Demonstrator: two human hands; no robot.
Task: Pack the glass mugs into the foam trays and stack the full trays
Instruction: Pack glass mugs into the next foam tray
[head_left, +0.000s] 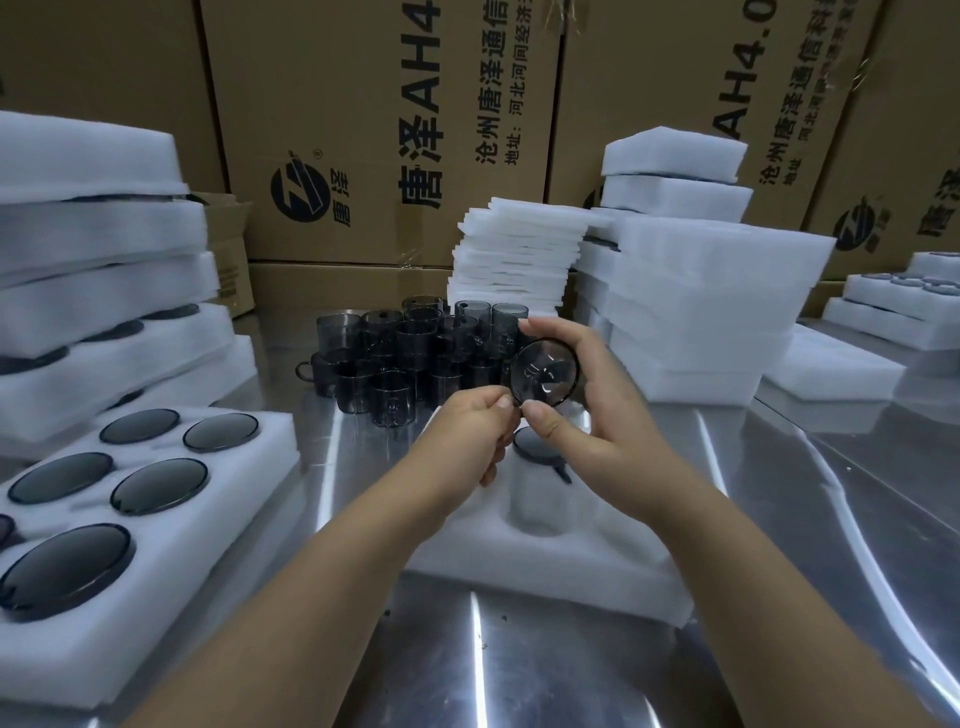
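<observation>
Mug (544, 371) of dark glass held in the air above the foam tray (545, 566), round end facing camera. Right hand (597, 405) wraps it, fingers curled over the top and thumb at the lower rim. Left hand (470, 431) pinches the mug's lower-left edge; cannot tell if that is the handle. One seated mug (537, 447) sits in a tray pocket just under the hands. Loose mugs (405, 358) cluster on the steel table (779, 519) behind the tray. Full tray (171, 551) lies left, stacked trays (104, 270) behind it, foam sheets (519, 249) and cardboard boxes (363, 130) at back.
</observation>
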